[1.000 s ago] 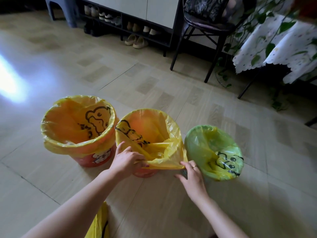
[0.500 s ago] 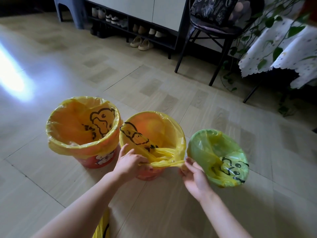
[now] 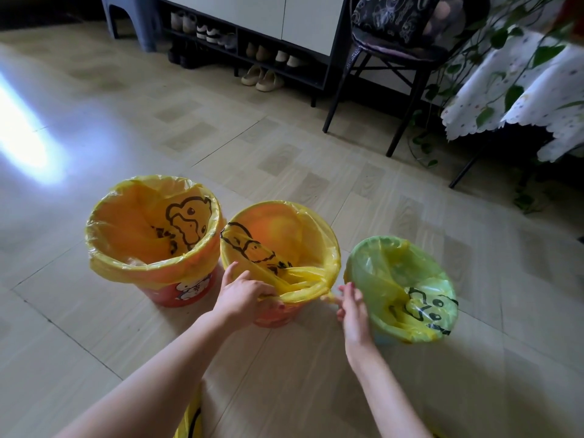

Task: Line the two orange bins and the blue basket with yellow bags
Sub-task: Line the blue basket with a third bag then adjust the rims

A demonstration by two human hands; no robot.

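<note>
Left hand (image 3: 245, 295) curls its fingers over the near rim of the middle orange bin (image 3: 275, 316), gripping the yellow bag (image 3: 311, 282) folded there. Right hand (image 3: 354, 309) pinches a twisted tail of that same bag just beside the rim. All three containers stand in a row on the tiled floor (image 3: 284, 159): a lined orange bin (image 3: 186, 287) on the left, the middle one, and the blue basket (image 3: 387, 339) on the right, its yellow liner (image 3: 395, 279) looking green.
</note>
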